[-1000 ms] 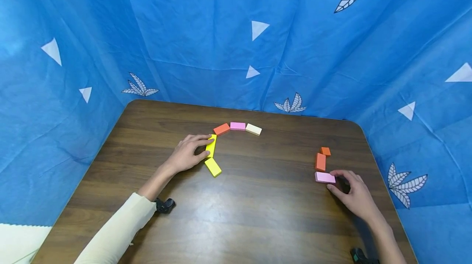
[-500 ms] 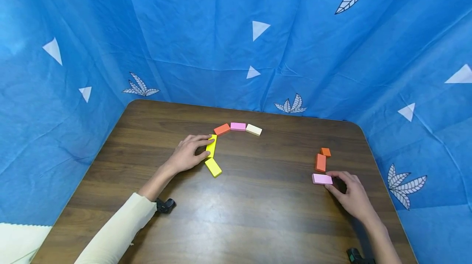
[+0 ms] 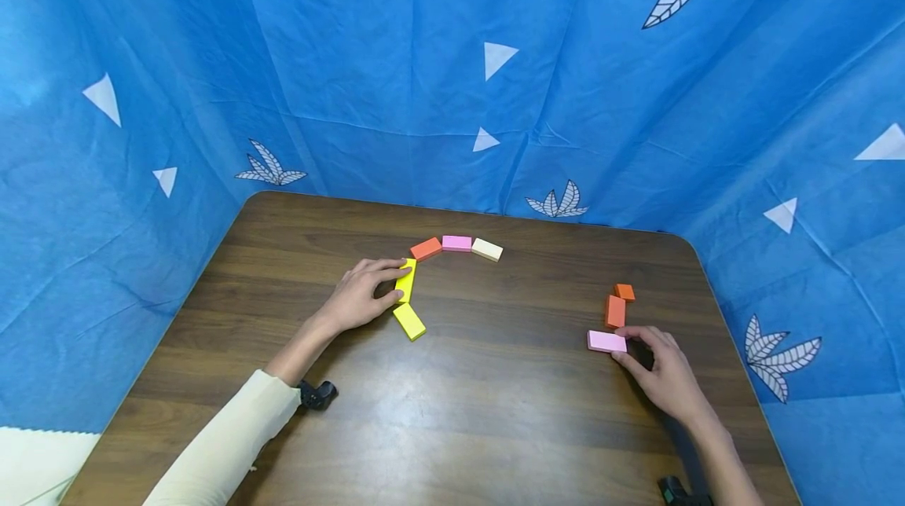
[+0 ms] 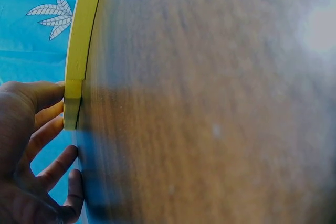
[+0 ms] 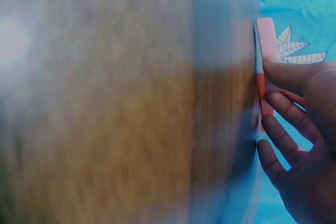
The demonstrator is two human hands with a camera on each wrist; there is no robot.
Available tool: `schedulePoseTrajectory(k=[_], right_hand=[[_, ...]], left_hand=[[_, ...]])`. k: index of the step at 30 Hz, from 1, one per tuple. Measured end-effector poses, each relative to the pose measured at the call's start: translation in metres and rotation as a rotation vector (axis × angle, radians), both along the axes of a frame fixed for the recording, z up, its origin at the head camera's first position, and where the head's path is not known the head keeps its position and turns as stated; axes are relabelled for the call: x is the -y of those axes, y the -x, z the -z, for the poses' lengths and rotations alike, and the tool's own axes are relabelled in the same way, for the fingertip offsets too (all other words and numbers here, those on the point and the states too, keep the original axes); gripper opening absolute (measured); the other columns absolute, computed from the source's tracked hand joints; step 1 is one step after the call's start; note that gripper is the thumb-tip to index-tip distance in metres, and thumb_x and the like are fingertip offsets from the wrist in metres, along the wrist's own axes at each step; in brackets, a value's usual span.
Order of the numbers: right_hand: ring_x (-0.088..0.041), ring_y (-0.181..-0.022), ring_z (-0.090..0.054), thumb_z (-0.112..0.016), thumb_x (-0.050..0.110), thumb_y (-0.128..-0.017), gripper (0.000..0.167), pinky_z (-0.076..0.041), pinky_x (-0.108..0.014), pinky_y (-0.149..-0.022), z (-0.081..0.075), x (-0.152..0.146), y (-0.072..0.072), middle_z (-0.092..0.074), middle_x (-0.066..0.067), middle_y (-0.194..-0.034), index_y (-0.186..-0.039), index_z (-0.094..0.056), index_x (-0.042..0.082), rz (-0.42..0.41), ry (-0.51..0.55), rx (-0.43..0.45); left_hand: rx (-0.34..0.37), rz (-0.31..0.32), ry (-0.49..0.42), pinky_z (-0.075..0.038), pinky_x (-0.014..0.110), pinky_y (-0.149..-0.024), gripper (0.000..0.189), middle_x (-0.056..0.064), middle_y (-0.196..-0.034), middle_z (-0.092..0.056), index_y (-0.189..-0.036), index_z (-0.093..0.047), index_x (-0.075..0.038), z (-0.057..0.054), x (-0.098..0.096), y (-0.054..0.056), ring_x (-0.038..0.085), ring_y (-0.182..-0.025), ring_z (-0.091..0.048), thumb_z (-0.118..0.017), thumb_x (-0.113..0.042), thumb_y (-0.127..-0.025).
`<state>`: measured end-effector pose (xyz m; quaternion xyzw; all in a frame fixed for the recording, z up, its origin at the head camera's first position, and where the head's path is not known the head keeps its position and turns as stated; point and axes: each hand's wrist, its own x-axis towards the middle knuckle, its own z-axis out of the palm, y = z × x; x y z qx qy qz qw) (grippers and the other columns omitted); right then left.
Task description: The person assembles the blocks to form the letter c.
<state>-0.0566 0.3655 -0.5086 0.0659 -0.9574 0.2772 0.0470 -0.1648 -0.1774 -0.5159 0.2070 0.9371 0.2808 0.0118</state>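
My left hand (image 3: 357, 294) spans a yellow block (image 3: 405, 284) on the table, thumb by its lower end and fingertips over its upper end. A second yellow block (image 3: 409, 321) lies slanted just below, corner to corner with it; the left wrist view shows both in line. At the right, my right hand (image 3: 665, 372) pinches the right end of a pink block (image 3: 606, 341) between thumb and index finger. The right wrist view shows the pink block (image 5: 268, 38) reaching past the thumb. Beyond it lie a red-orange block (image 3: 615, 311) and a smaller-looking orange block (image 3: 624, 292).
From the held yellow block, a curve continues with a red-orange block (image 3: 426, 248), another pink block (image 3: 456, 243) and a cream block (image 3: 487, 249). The brown wooden table (image 3: 495, 412) ends against blue patterned cloth (image 3: 353, 82) at the back and sides.
My right hand has carried the pink block leftward, first drawing it slightly nearer me. It now sits left of and below the red-orange block. The left hand has stayed in place.
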Motion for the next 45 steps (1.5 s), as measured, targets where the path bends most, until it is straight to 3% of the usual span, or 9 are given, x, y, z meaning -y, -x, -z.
schedulePoseTrajectory(k=[8, 14, 20, 29, 38, 45], right_hand=[[-0.035, -0.122, -0.057, -0.079, 0.018, -0.1, 0.034, -0.046, -0.059, -0.099, 0.0, 0.012, 0.001, -0.071, -0.017, -0.13, -0.13, -0.068, 0.007, -0.027, 0.022, 0.002], [-0.029, -0.116, -0.058, -0.08, 0.015, -0.098, 0.033, -0.041, -0.033, -0.097, 0.001, 0.023, 0.002, -0.072, -0.012, -0.124, -0.128, -0.068, 0.009, -0.064, 0.013, -0.063], [-0.027, -0.111, -0.06, -0.082, 0.014, -0.096, 0.032, -0.038, -0.023, -0.09, -0.002, 0.035, 0.002, -0.074, -0.007, -0.12, -0.125, -0.069, 0.011, -0.101, 0.021, -0.093], [-0.024, -0.113, -0.06, -0.081, 0.018, -0.098, 0.03, -0.044, -0.034, -0.095, 0.0, 0.049, 0.004, -0.072, -0.003, -0.119, -0.125, -0.068, 0.014, -0.126, 0.028, -0.064], [-0.018, -0.114, -0.06, -0.084, 0.016, -0.095, 0.032, -0.045, -0.03, -0.096, 0.002, 0.061, 0.005, -0.072, 0.001, -0.118, -0.123, -0.069, 0.017, -0.148, 0.061, -0.068], [-0.02, -0.111, -0.062, -0.085, 0.017, -0.094, 0.032, -0.048, -0.037, -0.094, 0.001, 0.069, 0.007, -0.073, 0.002, -0.117, -0.123, -0.07, 0.017, -0.167, 0.065, -0.071]], left_hand=[[0.009, 0.003, -0.002, -0.046, 0.061, -0.103, 0.048, 0.0, -0.163, -0.057, -0.151, -0.065, -0.024, -0.002, 0.0, 0.0, 0.035, -0.143, -0.054, -0.07, -0.034, -0.105], [0.008, 0.0, -0.002, -0.046, 0.061, -0.104, 0.048, 0.001, -0.163, -0.057, -0.151, -0.065, -0.023, -0.003, 0.001, 0.001, 0.035, -0.143, -0.053, -0.07, -0.033, -0.105], [0.007, 0.003, 0.002, -0.047, 0.061, -0.104, 0.048, 0.001, -0.163, -0.057, -0.151, -0.065, -0.022, -0.004, 0.002, 0.001, 0.035, -0.143, -0.054, -0.071, -0.033, -0.104], [0.0, 0.008, 0.0, -0.047, 0.06, -0.103, 0.049, 0.001, -0.163, -0.058, -0.151, -0.065, -0.023, -0.003, 0.001, 0.001, 0.035, -0.142, -0.054, -0.071, -0.033, -0.104], [0.01, 0.006, 0.001, -0.047, 0.061, -0.103, 0.049, 0.0, -0.163, -0.058, -0.151, -0.065, -0.022, -0.001, 0.0, 0.0, 0.034, -0.143, -0.054, -0.072, -0.033, -0.104], [0.01, 0.007, 0.004, -0.047, 0.061, -0.103, 0.049, 0.0, -0.162, -0.058, -0.151, -0.065, -0.021, -0.002, -0.001, -0.001, 0.034, -0.143, -0.054, -0.072, -0.032, -0.104]])
